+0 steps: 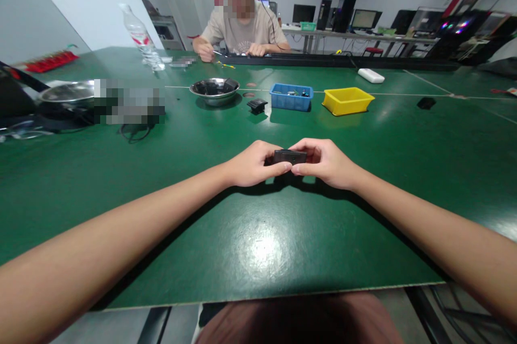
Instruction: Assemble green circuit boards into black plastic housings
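Between both hands, just over the green table (242, 236), is a small black rectangular plastic part (290, 157). My left hand (258, 163) grips its left side, thumb along the near face. On the other side, my right hand (325, 163) holds it with thumb in front and fingers behind. The two thumbs nearly meet at the lower edge. My fingers hide the back of the part. Farther off lies another black part (257, 105), near a blue bin (291, 97) of small pieces and a metal bowl (214, 91) holding black parts.
A yellow bin (348, 100) stands right of the blue one. Far right lies a black piece (426, 103); behind is a white device (370, 76). A water bottle (141, 37) and another metal bowl (72, 91) are at left. Across the table sits a person (244, 26) with both hands near a long black bar (343, 60).
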Motion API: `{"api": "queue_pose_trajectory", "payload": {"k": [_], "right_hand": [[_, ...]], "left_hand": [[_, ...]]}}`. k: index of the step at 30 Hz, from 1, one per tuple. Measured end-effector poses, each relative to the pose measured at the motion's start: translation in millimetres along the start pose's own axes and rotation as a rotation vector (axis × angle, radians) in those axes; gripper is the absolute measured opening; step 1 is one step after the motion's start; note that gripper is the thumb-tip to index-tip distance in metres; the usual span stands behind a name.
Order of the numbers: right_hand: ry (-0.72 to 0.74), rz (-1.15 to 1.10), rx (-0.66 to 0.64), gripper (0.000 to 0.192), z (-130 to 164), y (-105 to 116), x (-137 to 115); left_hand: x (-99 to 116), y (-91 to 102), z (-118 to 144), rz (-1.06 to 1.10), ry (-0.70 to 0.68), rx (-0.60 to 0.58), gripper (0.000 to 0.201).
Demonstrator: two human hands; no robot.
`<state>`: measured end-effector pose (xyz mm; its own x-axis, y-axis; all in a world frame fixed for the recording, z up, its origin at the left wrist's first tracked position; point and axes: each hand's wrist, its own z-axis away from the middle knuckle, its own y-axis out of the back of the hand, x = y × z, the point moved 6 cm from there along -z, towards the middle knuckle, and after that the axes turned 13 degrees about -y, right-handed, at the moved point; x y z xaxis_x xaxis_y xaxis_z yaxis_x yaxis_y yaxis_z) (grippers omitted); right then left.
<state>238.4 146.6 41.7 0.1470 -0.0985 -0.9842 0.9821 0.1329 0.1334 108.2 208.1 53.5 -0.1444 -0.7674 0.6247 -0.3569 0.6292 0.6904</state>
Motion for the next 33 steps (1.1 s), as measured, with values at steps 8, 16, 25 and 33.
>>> {"api": "queue_pose_trajectory", "payload": {"k": [8,16,25,33], "right_hand": [[0.026,-0.007,-0.016,0.041,0.1,-1.2,-0.6],[0.059,0.017,-0.026,0.028,-0.8,-0.6,-1.0],[0.069,0.082,-0.003,0.026,-0.3,-1.6,-2.4],[0.023,-0.011,0.077,0.027,-5.9,5.8,2.2]], "left_hand": [[0.0,0.9,0.9,0.088,0.003,0.009,0.048],[-1.6,2.5,0.6,0.070,0.008,0.009,0.056],[0.1,1.5,0.3,-0.035,-0.019,0.006,0.050],[-1.8,4.7,0.0,-0.143,0.008,0.059,0.045]]}}
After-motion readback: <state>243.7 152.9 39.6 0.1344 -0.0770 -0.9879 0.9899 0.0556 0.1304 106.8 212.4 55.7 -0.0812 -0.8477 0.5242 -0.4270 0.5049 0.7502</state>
